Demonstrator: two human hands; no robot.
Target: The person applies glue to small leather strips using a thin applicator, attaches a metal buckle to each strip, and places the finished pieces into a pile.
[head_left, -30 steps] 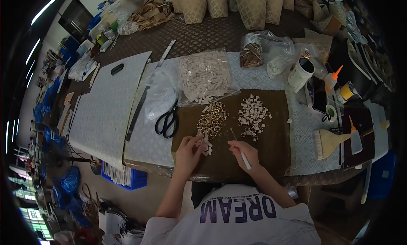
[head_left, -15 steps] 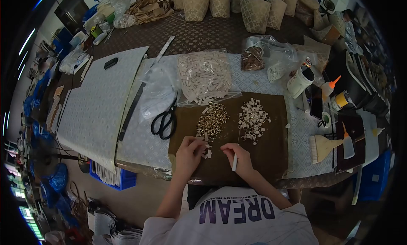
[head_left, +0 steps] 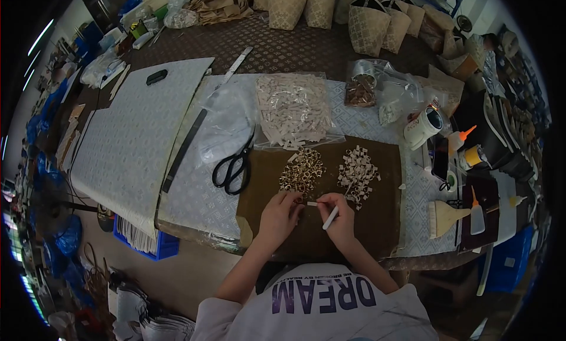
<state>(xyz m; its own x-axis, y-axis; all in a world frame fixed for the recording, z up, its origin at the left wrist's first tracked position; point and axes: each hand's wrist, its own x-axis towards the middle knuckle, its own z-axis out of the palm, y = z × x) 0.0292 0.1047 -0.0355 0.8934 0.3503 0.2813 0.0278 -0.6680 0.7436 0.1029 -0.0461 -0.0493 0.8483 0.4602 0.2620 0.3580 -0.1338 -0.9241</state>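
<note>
My left hand is closed in a pinch at the front edge of the gold ring pile; what sits in its fingertips is too small to make out. A small pale strip spans the gap between my two hands, its right end at my right fingertips. My right hand is closed, with a slim white-handled tool held in it, handle slanting down toward me. Beyond the right hand lies a heap of small pale looped pieces. Everything rests on a brown mat.
Behind the piles lies a clear bag of pale strips. Black scissors lie left of the mat. On the right are a white can, a wide brush and a glue bottle. Patterned bags stand at the back.
My hands have come closer together, and a pale strip now shows between them. The loose strips by my left hand are no longer visible there. The whole view has shifted slightly.
</note>
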